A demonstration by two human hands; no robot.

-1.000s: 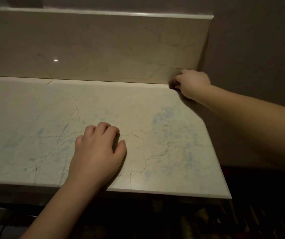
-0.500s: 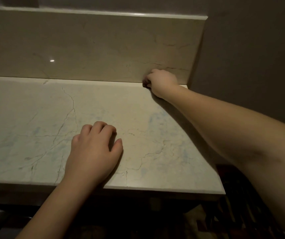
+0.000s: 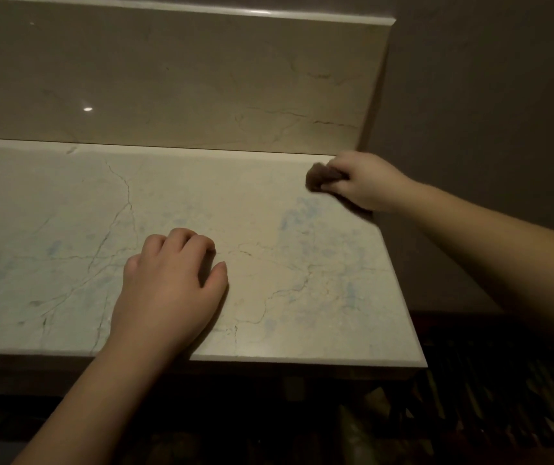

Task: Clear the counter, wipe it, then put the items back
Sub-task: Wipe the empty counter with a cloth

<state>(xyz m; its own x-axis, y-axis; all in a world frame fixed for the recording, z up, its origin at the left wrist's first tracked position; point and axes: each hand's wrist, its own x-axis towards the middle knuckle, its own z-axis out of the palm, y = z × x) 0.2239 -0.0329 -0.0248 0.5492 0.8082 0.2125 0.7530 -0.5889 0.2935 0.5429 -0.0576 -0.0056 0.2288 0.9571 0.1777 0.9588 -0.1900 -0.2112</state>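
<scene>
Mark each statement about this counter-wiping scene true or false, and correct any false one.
1. The right hand grips a dark cloth. True.
2. The cloth is at the counter's front left corner. False: it is near the back right corner of the counter.
3. The left hand rests on the counter, holding nothing. True.
4. Bottles stand along the backsplash. False: nothing stands against the backsplash.
5. The two hands touch each other. False: they are well apart.
</scene>
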